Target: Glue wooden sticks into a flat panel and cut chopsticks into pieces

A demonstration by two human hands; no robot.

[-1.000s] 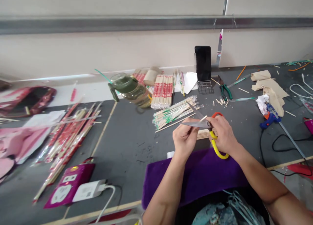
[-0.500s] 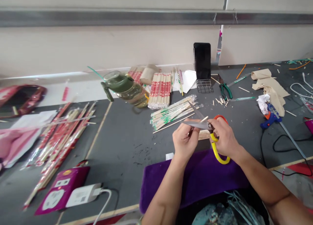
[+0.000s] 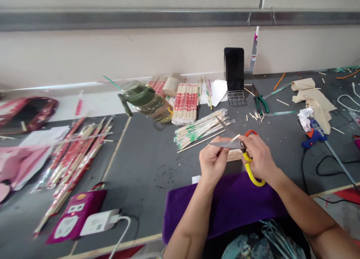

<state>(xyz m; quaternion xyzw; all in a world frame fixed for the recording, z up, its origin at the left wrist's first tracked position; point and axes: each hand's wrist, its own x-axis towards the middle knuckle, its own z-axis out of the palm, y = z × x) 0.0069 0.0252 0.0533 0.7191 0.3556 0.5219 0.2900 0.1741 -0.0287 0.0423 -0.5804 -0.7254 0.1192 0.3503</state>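
While scissors [image 3: 241, 144] are held, blades parted, in the right hand [image 3: 259, 156], a stick [image 3: 235, 138] is apparently pinched by the left [image 3: 212, 159], its axis slanted between the blades, its visible tip nearer the right hand.

There are two hands [image 3: 212, 161], one pair of scissors [image 3: 241, 144], one jug [image 3: 149, 101], one black phone [image 3: 234, 68], one pair of pliers [image 3: 257, 97], one glue gun [image 3: 312, 139] and one purple cloth [image 3: 236, 199].

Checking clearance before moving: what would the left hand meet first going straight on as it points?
Probably the scissors: their open blades lie just ahead of the left hand. Depth is unclear, so they might pass over it.
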